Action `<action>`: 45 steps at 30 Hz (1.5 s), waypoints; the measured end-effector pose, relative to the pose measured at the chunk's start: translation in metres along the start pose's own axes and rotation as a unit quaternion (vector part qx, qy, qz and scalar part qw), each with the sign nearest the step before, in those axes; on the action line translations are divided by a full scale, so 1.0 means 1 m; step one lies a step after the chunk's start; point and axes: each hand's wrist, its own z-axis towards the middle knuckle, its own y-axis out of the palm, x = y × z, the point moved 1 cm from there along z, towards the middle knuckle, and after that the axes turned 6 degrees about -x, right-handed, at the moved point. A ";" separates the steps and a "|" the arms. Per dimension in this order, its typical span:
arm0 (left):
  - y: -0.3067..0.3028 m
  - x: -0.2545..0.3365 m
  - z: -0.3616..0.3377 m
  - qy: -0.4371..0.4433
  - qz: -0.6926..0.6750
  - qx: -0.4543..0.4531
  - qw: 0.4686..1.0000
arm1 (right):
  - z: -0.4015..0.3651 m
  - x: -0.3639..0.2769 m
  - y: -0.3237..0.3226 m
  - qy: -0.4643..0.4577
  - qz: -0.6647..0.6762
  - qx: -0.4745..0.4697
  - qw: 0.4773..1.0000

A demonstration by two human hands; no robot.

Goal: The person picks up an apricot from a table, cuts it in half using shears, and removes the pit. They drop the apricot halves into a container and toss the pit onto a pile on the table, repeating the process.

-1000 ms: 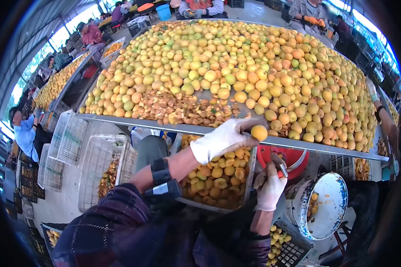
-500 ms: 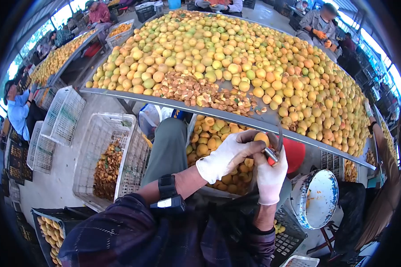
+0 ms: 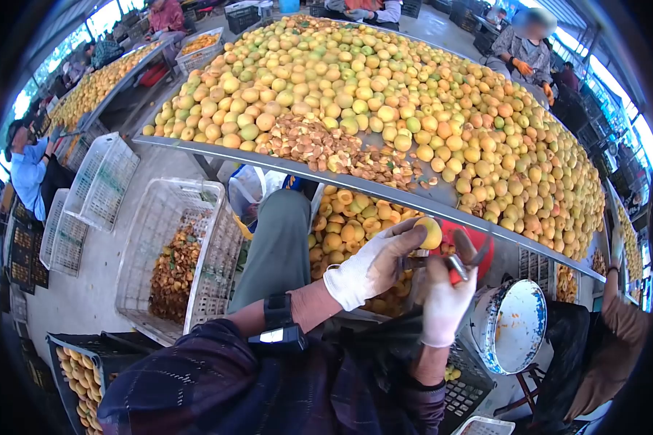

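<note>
My left hand (image 3: 374,264), in a white glove with bare fingertips, holds a yellow apricot (image 3: 429,233) between thumb and fingers. Close on its right, my right hand (image 3: 446,293), gloved the same way, grips a small metal tool (image 3: 456,269) with a red part. The tool's tip is blurred near the apricot. Beneath both hands stands a crate of halved apricots (image 3: 341,225). Ahead, whole apricots (image 3: 384,80) cover a metal-edged table (image 3: 305,171), with a heap of brown pits (image 3: 326,145) at its near side.
At the left, a white crate (image 3: 134,268) holds brown scraps. A red basin (image 3: 479,250) sits under the table edge, and a paint-stained bucket (image 3: 522,326) stands at the right. A co-worker (image 3: 606,341) is at the far right; others sit around the tables.
My hands have moved slightly apart. The apricot now shows whole-sided at my left fingertips, and my right hand with the tool has dropped lower and turned.
</note>
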 end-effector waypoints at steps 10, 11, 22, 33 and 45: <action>-0.014 -0.003 0.003 -0.021 -0.049 -0.069 0.996 | -0.029 0.004 -0.015 -0.001 -0.176 -0.114 0.978; -0.013 -0.005 0.003 -0.042 -0.084 -0.059 0.994 | -0.029 0.006 -0.015 0.001 -0.212 -0.114 0.971; 0.001 0.001 -0.010 -0.029 0.004 -0.045 0.999 | -0.033 0.005 -0.003 -0.054 -0.289 -0.065 0.954; -0.011 0.018 -0.003 -0.086 0.332 -0.151 0.927 | -0.029 -0.001 -0.034 0.154 -0.187 -0.230 0.942; 0.004 0.026 -0.002 -0.169 0.409 -0.077 0.893 | -0.031 0.032 -0.042 -0.006 -0.225 -0.203 0.953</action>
